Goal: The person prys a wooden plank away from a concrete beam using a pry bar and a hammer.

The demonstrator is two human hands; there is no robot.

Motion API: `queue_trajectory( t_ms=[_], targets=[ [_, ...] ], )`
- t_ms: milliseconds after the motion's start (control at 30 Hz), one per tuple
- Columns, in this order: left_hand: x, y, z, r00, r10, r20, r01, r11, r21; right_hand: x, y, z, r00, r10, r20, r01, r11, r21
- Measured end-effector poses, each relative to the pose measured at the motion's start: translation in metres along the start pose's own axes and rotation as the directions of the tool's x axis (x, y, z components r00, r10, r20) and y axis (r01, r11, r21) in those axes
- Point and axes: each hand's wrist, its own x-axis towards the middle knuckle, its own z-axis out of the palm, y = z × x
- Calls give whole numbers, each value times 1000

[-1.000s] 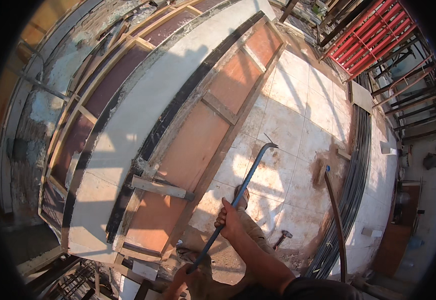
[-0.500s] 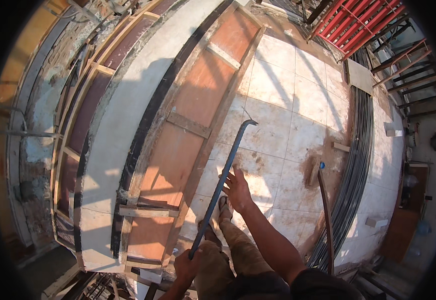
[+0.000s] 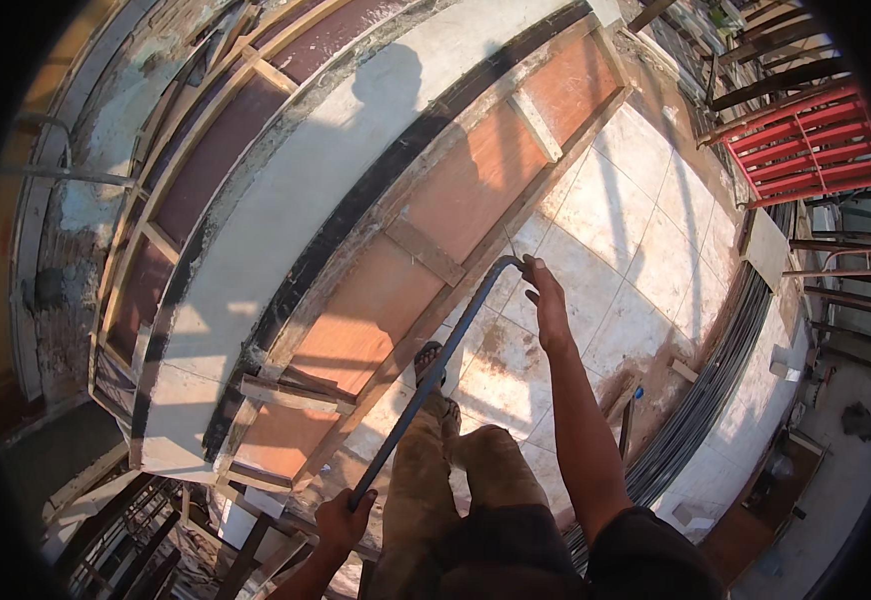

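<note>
A long dark blue pry bar (image 3: 434, 372) slants across in front of my legs, its bent end up and to the right. My left hand (image 3: 342, 524) is closed around its lower end. At the bent end is my right hand (image 3: 550, 308), with its fingertips against or right beside the tip and the thumb held apart; it is not wrapped round the bar. Left of the bar lies a long wood-framed plywood form (image 3: 446, 222) with short cross battens. My sandalled foot (image 3: 427, 362) is beside the form's edge, partly behind the bar.
Dirty pale floor tiles (image 3: 578, 262) lie right of the form. Beyond them are a bundle of steel rods (image 3: 708, 385) and a red slatted metal frame (image 3: 806, 145). A concrete strip (image 3: 286, 215) runs left of the form. Scrap timber (image 3: 136, 545) is piled at the lower left.
My right hand has moved from beside the bar's middle up to its bent end. My left hand keeps its hold. The view has turned, and one foot has stepped forward by the form.
</note>
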Motion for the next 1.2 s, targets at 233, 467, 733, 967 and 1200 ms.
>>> queue_trajectory(
  t_ms=[233, 467, 733, 967, 1200],
  targets=[
    [28, 40, -3, 994, -104, -37, 106, 992, 66, 123, -33, 44, 964, -54, 260, 165, 890, -425],
    [32, 80, 24, 970, -228, -81, 223, 972, -73, 214, -44, 47, 880, 190, 436, -103, 971, -215],
    [44, 155, 79, 954, -284, 96, 298, 935, -194, 285, -33, -12, 945, 165, 283, -37, 912, -408],
    [70, 235, 96, 941, -324, 94, 337, 902, -268, 315, 32, -86, 916, 317, -247, -401, 689, -603],
    [48, 211, 109, 850, -526, -33, 517, 844, -147, 342, 5, 12, 900, -211, 380, 433, 349, -831]
  ],
)
